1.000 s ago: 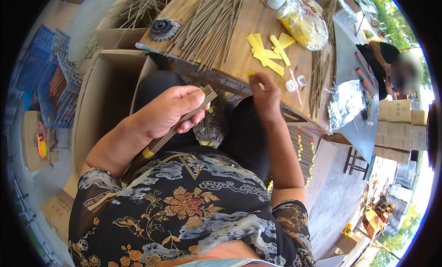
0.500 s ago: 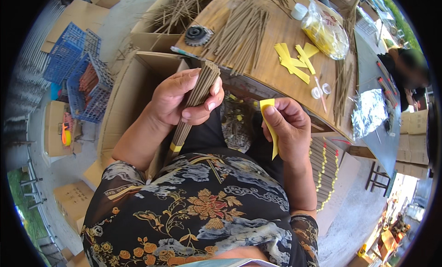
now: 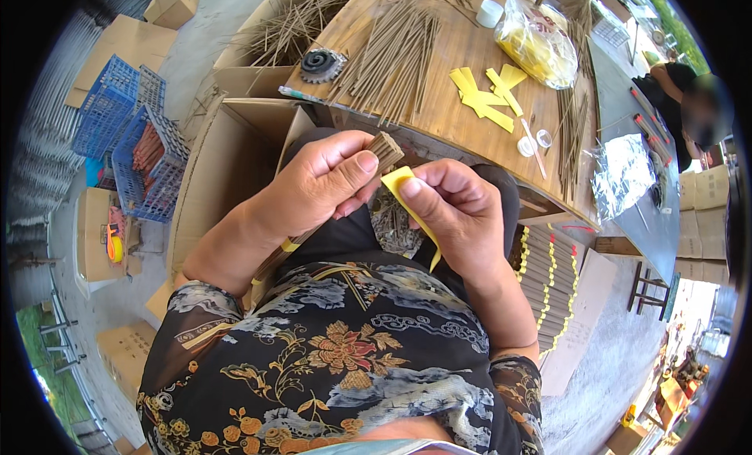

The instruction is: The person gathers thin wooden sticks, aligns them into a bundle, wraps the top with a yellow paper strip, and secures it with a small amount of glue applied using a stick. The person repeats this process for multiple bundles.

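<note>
Stick bundle point(image 3: 387, 148) beside yellow strip point(image 3: 396, 177)
Left hand point(image 3: 330, 174) clasps the bundle; right hand point(image 3: 460, 212) pinches the strip at right.

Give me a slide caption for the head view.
Left hand grips a stick bundle; right hand pinches a yellow strip near its upper end.

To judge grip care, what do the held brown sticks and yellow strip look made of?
Brown sticks: perhaps wood or pressed powder, matt, since their ends and sides show no shine. Yellow strip: probably paper, smooth, since it looks thin and bends along its length.
</note>
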Demonstrator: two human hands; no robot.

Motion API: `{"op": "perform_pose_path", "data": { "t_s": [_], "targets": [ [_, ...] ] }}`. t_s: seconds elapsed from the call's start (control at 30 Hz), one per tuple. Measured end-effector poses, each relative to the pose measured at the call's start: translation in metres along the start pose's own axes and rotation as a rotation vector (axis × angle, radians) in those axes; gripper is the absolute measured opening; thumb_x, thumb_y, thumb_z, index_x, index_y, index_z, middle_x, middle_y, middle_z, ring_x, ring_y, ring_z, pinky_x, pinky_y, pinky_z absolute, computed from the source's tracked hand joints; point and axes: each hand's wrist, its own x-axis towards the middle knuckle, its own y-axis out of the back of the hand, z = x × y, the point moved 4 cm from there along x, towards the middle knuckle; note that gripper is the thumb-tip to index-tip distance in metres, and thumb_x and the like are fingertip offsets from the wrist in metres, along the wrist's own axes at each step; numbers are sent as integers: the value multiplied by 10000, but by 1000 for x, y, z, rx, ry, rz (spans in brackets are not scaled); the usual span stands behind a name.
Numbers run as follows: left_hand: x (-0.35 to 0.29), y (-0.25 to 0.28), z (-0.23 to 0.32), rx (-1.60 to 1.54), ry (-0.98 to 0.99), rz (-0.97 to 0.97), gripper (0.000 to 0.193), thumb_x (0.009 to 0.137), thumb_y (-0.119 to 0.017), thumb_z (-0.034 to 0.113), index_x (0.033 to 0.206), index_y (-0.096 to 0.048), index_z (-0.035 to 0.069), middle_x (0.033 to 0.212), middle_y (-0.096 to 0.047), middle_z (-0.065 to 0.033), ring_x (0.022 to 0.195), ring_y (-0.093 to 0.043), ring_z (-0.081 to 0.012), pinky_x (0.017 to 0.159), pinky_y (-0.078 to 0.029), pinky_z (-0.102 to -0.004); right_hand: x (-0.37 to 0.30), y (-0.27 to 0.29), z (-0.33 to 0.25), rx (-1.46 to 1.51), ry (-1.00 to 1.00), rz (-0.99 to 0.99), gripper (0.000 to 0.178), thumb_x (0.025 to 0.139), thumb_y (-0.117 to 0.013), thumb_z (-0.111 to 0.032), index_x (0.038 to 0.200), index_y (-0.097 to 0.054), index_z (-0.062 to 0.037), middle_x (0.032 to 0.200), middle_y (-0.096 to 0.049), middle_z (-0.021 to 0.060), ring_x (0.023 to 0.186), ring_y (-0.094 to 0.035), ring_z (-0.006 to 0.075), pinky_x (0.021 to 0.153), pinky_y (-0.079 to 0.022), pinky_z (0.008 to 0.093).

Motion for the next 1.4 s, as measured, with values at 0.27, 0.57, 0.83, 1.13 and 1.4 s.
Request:
{"op": "perform_pose_path", "data": {
  "t_s": [0.27,0.57,0.83,1.13,1.4],
  "targets": [
    [-4,-13,-15,135,1,58,312,932,-421,250,1071,-473,-25,694,-470,-13,546,-387,-36,468,-324,-159,-1,2,10,-137,-24,105,178,844,-601,-149,782,-576,16,639,-544,-35,599,-412,2,503,-364,165],
    [-7,-16,-19,204,-4,32,322,950,-363,248,1105,-445,-21,676,-455,-9,549,-373,-38,479,-317,-164,-4,4,11,-250,-66,135,201,841,-607,-171,776,-584,17,598,-518,-37,562,-391,-1,463,-340,170],
    [-6,-18,-26,102,8,31,344,961,-315,254,1131,-427,-23,696,-454,-24,556,-366,-45,486,-325,-171,-3,6,18,-219,-59,166,207,842,-604,-178,768,-586,14,573,-500,-42,552,-382,0,457,-335,172],
    [-6,-17,-26,22,31,11,456,941,-344,356,1156,-417,-39,715,-463,-29,564,-370,-45,495,-328,-171,0,8,14,-294,-86,157,211,834,-614,-179,755,-588,15,567,-513,-29,549,-393,3,460,-351,176],
    [-3,-17,-27,68,-19,43,397,939,-380,315,1088,-469,-42,675,-444,0,565,-396,-56,463,-336,-176,0,8,9,-363,-53,150,203,818,-630,-167,735,-582,12,567,-528,-17,549,-403,10,461,-368,189]
  ]
}}
